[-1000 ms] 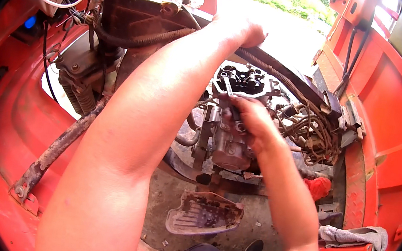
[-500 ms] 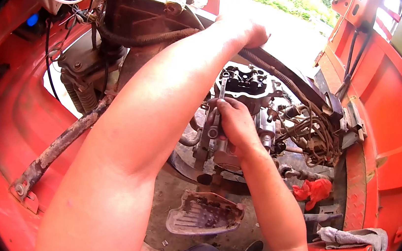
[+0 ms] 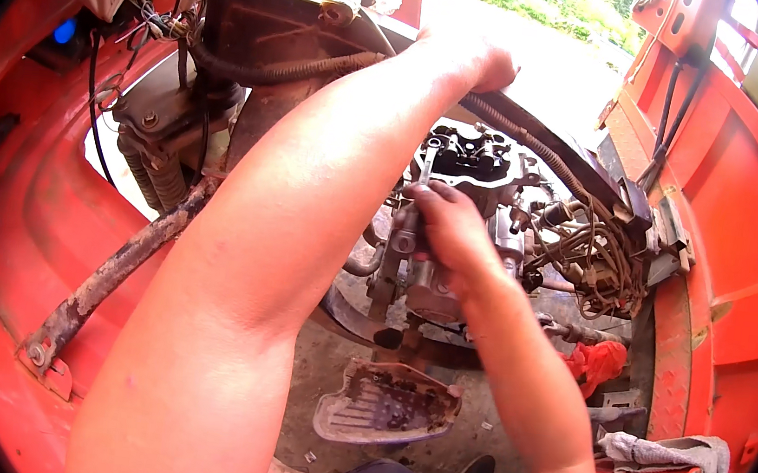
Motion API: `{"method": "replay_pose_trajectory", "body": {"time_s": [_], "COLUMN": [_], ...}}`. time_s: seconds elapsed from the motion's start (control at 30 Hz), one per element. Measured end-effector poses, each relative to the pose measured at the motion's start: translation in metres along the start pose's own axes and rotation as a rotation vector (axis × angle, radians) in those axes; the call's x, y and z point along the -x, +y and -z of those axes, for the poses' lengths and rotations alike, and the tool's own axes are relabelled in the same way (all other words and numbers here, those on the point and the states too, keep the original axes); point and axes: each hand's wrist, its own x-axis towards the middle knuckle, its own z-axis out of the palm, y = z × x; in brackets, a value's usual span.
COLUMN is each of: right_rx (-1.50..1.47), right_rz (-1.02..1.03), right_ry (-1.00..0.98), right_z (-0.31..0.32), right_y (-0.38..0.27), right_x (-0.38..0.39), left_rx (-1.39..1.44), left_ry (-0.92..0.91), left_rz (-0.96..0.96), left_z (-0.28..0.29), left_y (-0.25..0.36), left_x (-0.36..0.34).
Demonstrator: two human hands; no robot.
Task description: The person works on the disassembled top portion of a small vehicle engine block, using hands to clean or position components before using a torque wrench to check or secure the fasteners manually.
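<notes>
I see the wrench [image 3: 428, 165] pointing far, long axis near-to-far, its ring end leaning slightly right over the open engine top [image 3: 478, 159]. Since a second ago, its near end has swung left. My right hand [image 3: 452, 222] curls around its shaft; my left hand [image 3: 484, 67], grip hidden, is farther off, by the dark beam [image 3: 558, 145].

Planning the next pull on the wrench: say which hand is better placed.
Probably the right hand: its grip is on the wrench, which reaches the engine's open top. The left hand is up by the dark beam.
</notes>
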Motion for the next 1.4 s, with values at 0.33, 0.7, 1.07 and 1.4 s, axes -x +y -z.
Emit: {"method": "replay_pose_trajectory", "body": {"time_s": [0.33,0.7,1.07,1.4], "right_rx": [-0.036,0.255,-0.208,0.238], "right_rz": [0.083,-0.122,0.074,-0.014], "right_ry": [-0.034,0.035,-0.02,0.107], "right_z": [-0.018,0.075,-0.044,0.048], "right_y": [0.0,-0.034,0.007,-0.004], "right_x": [0.003,0.001,-0.026,-0.007], "left_rx": [-0.029,-0.048,-0.079,-0.016], "left_ry": [-0.038,-0.102,-0.094,-0.078], "left_rz": [0.019,0.02,-0.004,0.038], "left_z": [-0.021,-0.02,-0.024,-0.022], "left_y": [-0.003,-0.001,-0.007,-0.001], "left_x": [-0.017,-0.019,-0.025,-0.024]}}
